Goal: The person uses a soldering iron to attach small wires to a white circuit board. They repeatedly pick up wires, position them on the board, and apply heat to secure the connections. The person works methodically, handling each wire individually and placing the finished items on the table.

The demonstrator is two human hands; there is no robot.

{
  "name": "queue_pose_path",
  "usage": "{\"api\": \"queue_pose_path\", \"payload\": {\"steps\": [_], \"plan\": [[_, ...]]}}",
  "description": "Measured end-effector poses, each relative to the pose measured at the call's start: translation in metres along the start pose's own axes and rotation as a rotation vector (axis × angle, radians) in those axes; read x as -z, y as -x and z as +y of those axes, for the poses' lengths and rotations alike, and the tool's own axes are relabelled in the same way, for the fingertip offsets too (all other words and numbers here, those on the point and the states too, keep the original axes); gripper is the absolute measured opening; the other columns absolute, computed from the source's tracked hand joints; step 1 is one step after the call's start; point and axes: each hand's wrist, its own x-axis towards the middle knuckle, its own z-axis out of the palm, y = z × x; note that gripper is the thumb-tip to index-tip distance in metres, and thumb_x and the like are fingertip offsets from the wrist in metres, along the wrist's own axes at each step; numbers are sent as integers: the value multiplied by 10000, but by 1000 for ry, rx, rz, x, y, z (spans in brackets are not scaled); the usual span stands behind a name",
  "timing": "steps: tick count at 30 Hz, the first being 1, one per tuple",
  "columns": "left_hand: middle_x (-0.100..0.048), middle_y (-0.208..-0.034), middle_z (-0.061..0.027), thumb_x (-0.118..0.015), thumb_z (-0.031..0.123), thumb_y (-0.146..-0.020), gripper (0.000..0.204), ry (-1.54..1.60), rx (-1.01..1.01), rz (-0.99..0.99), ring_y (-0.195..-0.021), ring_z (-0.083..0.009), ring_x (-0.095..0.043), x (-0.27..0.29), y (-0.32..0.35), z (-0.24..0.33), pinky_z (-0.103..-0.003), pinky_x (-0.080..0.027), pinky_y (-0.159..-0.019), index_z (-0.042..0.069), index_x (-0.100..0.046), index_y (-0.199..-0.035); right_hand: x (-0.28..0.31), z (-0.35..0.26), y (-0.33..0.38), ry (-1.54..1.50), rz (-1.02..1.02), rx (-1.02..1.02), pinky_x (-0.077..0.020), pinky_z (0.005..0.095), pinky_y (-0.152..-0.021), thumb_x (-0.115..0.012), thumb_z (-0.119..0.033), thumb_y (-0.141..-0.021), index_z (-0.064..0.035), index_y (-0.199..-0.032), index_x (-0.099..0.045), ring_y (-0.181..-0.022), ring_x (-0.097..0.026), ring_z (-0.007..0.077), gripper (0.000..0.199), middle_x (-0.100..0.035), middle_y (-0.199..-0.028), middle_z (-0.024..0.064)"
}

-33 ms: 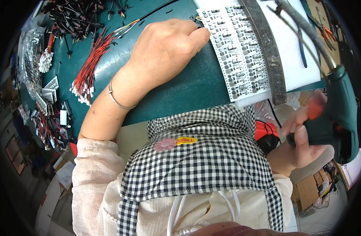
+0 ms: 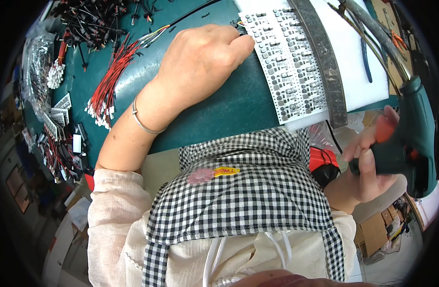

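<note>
Soldering gun at right, beyond the near edge of the table; handle wrapped by the grip of the right hand, barrel above white foam. Left hand beside the circuit board: fingers curled, pads hidden; impossible to tell whether pressed together or pinching. Possible faults: scorched foam from a dipping barrel, if hot; skewed board from a knuckle bump.

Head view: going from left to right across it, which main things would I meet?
Clear plastic bag, red wires, left hand, sheet of circuit boards, dark bar, green tool in the right hand.
</note>
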Motion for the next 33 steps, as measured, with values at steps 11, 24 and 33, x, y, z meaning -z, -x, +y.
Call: {"api": "queue_pose_path", "payload": {"steps": [11, 24, 33], "plan": [[-616, -684, -88, -665, 0, -710, 176, 56, 28, -13, -603, -259, -616, 3, -3, -1, -342, -490, -515, 48, -642, -877, -21, 28, 4, -213, 1, -149, -416, 232, -465, -710, -192, -747, 155, -1276, -353, -514, -502, 142, 727, -525, -737, 110], [-679, -762, -92, -700, 154, -769, 106, -165, 586, 27, -699, -259, -654, 70, 4, -73, -335, -516, -633, 57, -715, -810, -10, 32, 1, -332, -86, -110, -402, 228, -443, -623, -138, -779, 139, -1308, -317, -500, -459, 125, 670, -477, -685, 81], [-642, -889, -60, -573, 15, -782, 219, -477, 493, -95, -880, -270, -598, 48, 32, -106, -402, -512, -735, 115, -683, -943, 1, 33, 8, -327, -83, -104, -414, 222, -442, -664, -134, -785, 121, -1306, -327, -503, -482, 119, 671, -491, -689, 73]]}}
